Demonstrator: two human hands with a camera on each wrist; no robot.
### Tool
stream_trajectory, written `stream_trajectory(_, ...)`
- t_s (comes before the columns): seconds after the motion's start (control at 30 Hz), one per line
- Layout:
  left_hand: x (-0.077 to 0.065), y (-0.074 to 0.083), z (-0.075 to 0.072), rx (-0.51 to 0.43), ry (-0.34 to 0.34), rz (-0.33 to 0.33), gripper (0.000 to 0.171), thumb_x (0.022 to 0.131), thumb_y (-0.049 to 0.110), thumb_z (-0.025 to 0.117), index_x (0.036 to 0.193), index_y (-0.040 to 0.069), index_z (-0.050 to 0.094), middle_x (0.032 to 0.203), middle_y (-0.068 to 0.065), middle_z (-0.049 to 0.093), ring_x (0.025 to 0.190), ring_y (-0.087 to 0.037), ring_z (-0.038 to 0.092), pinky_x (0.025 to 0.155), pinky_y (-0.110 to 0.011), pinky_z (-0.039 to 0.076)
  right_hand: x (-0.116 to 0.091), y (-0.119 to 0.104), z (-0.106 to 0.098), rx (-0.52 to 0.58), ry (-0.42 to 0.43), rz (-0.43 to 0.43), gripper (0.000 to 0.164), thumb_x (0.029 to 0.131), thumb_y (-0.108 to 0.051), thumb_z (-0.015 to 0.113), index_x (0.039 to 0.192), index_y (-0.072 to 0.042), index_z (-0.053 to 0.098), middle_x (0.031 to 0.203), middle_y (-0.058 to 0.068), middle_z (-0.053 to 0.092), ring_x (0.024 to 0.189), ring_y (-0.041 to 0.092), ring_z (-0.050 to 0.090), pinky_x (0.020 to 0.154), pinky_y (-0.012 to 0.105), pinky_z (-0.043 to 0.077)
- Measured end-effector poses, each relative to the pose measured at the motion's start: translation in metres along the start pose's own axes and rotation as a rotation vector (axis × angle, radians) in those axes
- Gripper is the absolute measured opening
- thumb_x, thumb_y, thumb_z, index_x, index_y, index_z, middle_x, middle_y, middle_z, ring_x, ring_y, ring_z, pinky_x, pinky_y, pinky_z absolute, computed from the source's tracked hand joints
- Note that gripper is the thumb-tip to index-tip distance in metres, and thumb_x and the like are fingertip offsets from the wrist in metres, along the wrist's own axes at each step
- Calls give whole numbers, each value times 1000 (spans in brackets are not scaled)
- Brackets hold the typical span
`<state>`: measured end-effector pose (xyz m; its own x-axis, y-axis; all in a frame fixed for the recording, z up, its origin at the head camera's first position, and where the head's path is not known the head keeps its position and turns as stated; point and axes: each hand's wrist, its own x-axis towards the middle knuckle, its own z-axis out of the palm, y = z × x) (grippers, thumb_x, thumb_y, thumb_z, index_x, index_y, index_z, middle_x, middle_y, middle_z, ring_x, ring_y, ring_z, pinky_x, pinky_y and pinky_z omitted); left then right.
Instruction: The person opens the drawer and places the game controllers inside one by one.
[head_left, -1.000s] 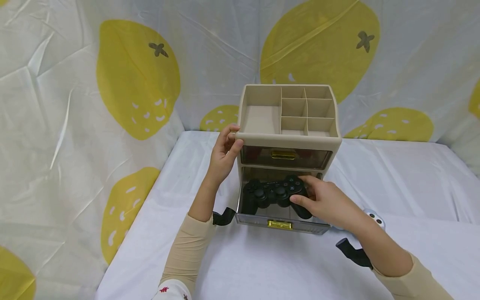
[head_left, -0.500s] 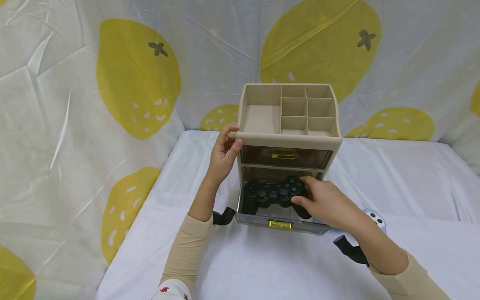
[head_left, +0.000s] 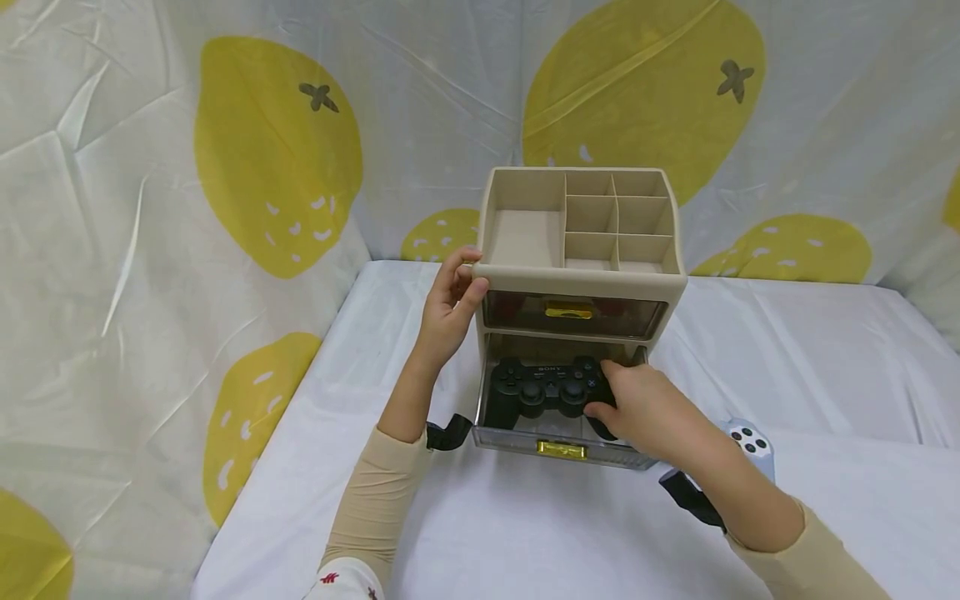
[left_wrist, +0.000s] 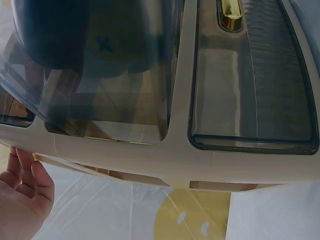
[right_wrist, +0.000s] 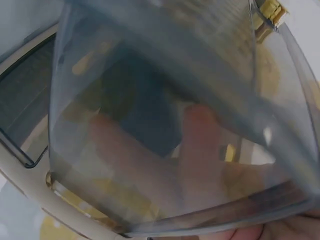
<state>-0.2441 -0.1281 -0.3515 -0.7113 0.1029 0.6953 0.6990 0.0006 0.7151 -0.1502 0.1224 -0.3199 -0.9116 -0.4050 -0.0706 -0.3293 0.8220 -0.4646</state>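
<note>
A black game controller (head_left: 551,389) lies in the pulled-out lower drawer (head_left: 517,440) of a beige desktop organizer (head_left: 577,282). My right hand (head_left: 652,412) reaches into the drawer and grips the controller's right end, with the thumb on the near side. Through the clear drawer wall, the right wrist view shows these fingers (right_wrist: 200,145) blurred beside the dark controller (right_wrist: 150,110). My left hand (head_left: 447,312) holds the organizer's left front edge, thumb at the front and fingers at the side. In the left wrist view that hand (left_wrist: 27,200) touches the beige frame (left_wrist: 115,157).
A light blue controller (head_left: 752,446) lies on the white cloth right of the organizer, partly behind my right forearm. The upper drawer (head_left: 573,315) is closed. Divided compartments (head_left: 588,218) top the organizer. A lemon-print curtain (head_left: 435,108) hangs behind.
My right hand has shifted slightly, its index finger now tucked closer against the controller's far edge. More of the light blue controller shows. The left hand stays on the organizer.
</note>
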Motion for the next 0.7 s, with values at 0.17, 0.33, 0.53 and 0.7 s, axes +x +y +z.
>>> stream_trajectory(0.17, 0, 0, 0, 5, -2, 5, 62, 95, 53, 56, 127, 0, 43, 87, 1, 52, 78, -15, 48, 72, -28, 39, -7, -8, 4, -100, 91, 16, 48, 87, -15, 75, 120, 13, 52, 92, 22, 67, 71, 27, 64, 61, 40, 54)
stream_trajectory(0.33, 1, 0, 1, -2, -2, 1, 63, 95, 53, 56, 127, 0, 43, 87, 2, 52, 78, -15, 49, 72, -28, 39, -22, -12, 2, -199, 234, 13, 55, 87, -21, 75, 127, 10, 52, 87, 20, 68, 68, 32, 66, 54, 42, 52)
stream_trajectory(0.53, 1, 0, 1, -6, 3, -8, 64, 94, 53, 56, 127, -1, 43, 88, 2, 53, 79, -15, 49, 73, -28, 40, -46, -13, 5, -125, 463, -78, 37, 84, -26, 76, 112, -4, 67, 82, 0, 66, 65, 14, 61, 44, 26, 39)
stream_trajectory(0.7, 0, -1, 1, -17, 5, -13, 64, 94, 52, 57, 128, 0, 43, 88, 1, 53, 79, -15, 49, 73, -28, 39, -63, -11, 15, 102, 547, -172, 18, 80, -15, 81, 95, -13, 72, 73, -15, 60, 58, 1, 51, 48, 20, 40)
